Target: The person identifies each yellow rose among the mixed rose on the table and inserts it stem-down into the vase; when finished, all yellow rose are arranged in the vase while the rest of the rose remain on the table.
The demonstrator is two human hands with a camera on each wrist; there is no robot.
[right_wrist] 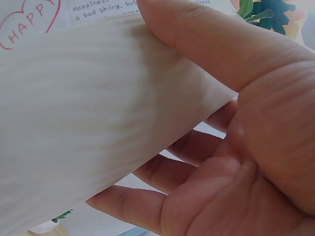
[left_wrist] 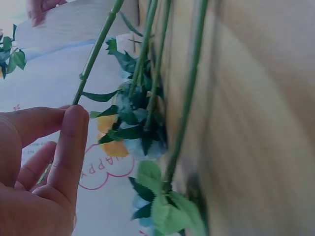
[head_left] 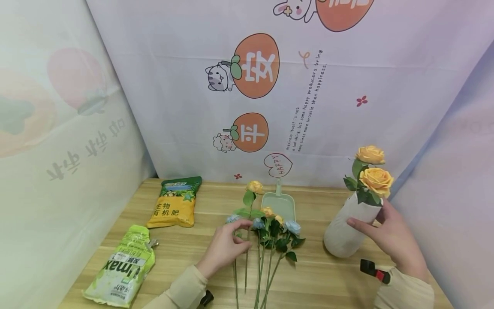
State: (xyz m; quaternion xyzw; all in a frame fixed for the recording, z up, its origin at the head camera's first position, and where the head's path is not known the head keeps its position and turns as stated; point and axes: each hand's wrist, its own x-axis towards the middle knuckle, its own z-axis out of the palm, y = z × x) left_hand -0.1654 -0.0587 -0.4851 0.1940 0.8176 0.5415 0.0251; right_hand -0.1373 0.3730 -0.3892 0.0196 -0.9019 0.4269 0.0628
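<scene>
My left hand (head_left: 227,245) pinches the stem of a yellow rose (head_left: 254,186) between thumb and fingers. In the left wrist view, that green stem (left_wrist: 93,56) runs up out of the fingertips. Beside and below this hand lie several stems with blue roses (head_left: 292,227) and smaller yellow roses (head_left: 267,211) on the table. A white textured vase (head_left: 343,234) stands tilted to the right, gripped near its mouth by my right hand (head_left: 397,238). Two large yellow roses (head_left: 376,180) with dark green leaves stick out of it. The right wrist view shows the thumb and fingers around the vase wall (right_wrist: 83,108).
A pale green dustpan (head_left: 278,204) lies behind the flowers, against the printed backdrop (head_left: 185,107). To the left are a yellow and green fertilizer bag (head_left: 173,210) and a light green bag (head_left: 123,266) with a metal clip (head_left: 153,243). White cloth walls flank the wooden table (head_left: 308,283).
</scene>
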